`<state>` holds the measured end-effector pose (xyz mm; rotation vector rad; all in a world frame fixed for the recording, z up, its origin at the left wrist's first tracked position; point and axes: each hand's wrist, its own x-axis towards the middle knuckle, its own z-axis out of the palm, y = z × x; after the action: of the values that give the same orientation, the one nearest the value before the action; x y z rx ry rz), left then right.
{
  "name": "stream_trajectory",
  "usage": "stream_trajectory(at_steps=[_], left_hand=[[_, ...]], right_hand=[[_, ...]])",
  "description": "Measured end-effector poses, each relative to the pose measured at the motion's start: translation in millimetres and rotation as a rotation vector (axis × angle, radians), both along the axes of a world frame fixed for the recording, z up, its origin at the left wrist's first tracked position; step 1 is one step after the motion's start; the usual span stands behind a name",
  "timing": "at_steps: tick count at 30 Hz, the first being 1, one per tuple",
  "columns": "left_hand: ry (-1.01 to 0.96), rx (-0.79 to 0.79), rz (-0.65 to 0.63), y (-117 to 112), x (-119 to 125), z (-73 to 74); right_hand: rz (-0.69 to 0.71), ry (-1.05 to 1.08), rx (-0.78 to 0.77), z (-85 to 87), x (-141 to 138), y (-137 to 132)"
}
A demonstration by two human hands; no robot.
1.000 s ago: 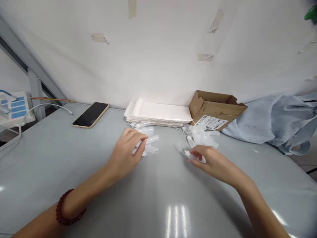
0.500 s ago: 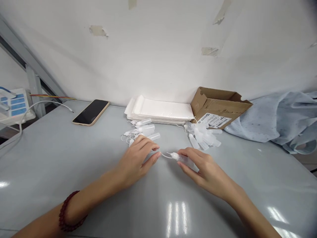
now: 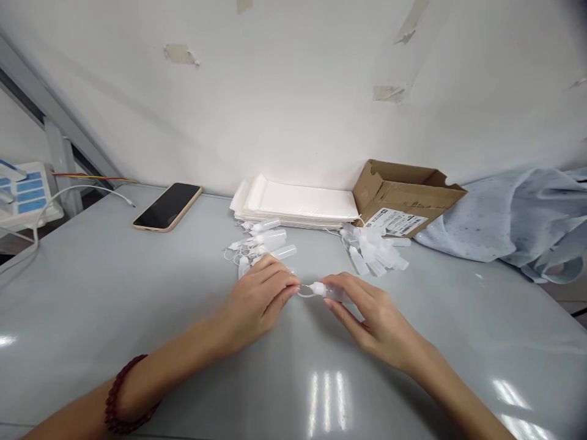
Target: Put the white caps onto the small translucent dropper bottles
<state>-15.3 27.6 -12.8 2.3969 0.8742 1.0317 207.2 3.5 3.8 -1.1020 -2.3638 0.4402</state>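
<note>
A small translucent needle-tip bottle (image 3: 333, 292) lies sideways in my right hand (image 3: 369, 311), its white nozzle and thin metal needle pointing left. My left hand (image 3: 263, 293) pinches thumb and fingers together right at the needle's tip, on the end of the bottle's thin white cap strap (image 3: 306, 296). The cap itself is hidden by those fingertips. Just behind my left hand lies a loose pile of similar bottles (image 3: 270, 239) with looped straps. Beyond my right hand is another heap of bottles (image 3: 378, 249).
A stack of white padded envelopes (image 3: 302, 201) rests against the wall beside an open cardboard box (image 3: 408, 198). Blue-grey cloth (image 3: 499, 220) lies at the right. On the left are a phone (image 3: 169, 208), a white cable (image 3: 105, 190) and a power strip (image 3: 30, 192).
My left hand's fingers have closed together and come to the needle's tip. The bottle in my right hand has shifted slightly left, and the strap now bows between nozzle and fingertips.
</note>
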Motion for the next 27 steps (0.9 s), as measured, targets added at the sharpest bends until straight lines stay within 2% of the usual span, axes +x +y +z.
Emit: stream_trajectory(at_steps=[22,27], left_hand=[[0.002,0.034,-0.044,1.9,-0.1,-4.6],[-0.003,-0.006,-0.045,0.8,-1.1,-3.0]], right_hand=[[0.024,0.035,-0.056,-1.9,-3.0,-2.8],[0.035,0.066,-0.043,-2.1,-3.7,-2.6]])
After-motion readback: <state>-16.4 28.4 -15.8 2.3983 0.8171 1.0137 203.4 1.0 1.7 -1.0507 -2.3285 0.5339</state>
